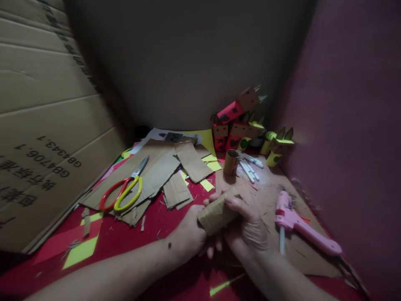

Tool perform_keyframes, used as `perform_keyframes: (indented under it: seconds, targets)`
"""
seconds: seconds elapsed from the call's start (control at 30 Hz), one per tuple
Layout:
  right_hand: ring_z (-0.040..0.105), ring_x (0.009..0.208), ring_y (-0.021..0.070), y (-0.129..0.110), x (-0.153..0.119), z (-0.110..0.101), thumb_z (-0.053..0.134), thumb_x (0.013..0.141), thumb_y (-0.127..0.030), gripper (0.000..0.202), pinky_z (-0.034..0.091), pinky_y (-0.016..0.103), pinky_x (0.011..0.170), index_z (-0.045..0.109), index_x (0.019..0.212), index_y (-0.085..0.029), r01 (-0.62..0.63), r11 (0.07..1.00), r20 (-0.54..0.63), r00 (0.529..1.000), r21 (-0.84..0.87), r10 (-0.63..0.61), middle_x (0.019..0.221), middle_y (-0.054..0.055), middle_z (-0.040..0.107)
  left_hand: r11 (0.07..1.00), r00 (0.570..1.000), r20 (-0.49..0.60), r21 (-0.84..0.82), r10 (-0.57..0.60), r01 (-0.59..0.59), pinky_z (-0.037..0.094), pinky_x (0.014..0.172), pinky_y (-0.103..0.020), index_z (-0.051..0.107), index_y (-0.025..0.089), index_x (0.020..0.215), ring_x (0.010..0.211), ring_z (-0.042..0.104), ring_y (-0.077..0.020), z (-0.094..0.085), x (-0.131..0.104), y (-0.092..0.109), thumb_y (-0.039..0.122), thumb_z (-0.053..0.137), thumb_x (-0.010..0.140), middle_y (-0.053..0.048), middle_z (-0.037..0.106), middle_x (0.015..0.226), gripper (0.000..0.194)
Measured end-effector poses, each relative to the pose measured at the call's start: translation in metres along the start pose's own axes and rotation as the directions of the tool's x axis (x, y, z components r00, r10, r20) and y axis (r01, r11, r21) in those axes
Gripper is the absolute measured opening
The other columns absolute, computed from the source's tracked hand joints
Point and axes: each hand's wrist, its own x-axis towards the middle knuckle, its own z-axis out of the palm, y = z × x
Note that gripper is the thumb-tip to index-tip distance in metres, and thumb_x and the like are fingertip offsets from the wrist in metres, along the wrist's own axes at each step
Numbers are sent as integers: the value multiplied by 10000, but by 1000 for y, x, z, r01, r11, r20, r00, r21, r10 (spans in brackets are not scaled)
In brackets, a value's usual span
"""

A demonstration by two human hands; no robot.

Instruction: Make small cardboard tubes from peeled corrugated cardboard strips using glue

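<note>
A short brown cardboard tube point(218, 212) lies tilted between my two hands, above the red tabletop. My left hand point(191, 230) is closed round its left end. At the other end my right hand point(249, 228) grips it, thumb on top and fingers underneath. Some of the fingers are hidden behind the tube and each other. Just beyond my hands a second cardboard tube point(231, 163) stands upright on a cardboard sheet point(305, 251).
Scissors point(131, 188) with red and yellow handles lie on cardboard pieces point(156, 156) at left. A pink glue gun point(303, 228) rests at right, near several markers point(249, 169). Decorated cardboard figures point(230, 121) stand at the back. A large carton point(46, 125) walls the left side.
</note>
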Motion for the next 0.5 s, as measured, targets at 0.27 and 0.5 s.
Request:
perform_keyframes:
  seconds: [0.27, 0.5]
  targets:
    - [634, 629, 182, -3, -2, 5, 682, 616, -151, 198, 478, 269, 535, 578, 778, -200, 130, 990, 89, 988, -57, -125, 674, 7, 670, 952, 961, 172, -183, -216, 247, 256, 214, -143, 550, 153, 456, 212, 366, -54, -4, -3, 5, 411, 495, 726, 21, 478, 337, 377]
    - [616, 893, 234, -18, 10, -4, 623, 691, -199, 186, 476, 392, 804, 601, 873, -231, 310, 940, -17, 949, -140, -315, 866, 30, 683, 987, 999, -26, -157, -45, 40, 257, 275, -153, 594, 159, 688, 270, 322, -45, -20, 1, 24, 257, 537, 700, 66, 435, 397, 114]
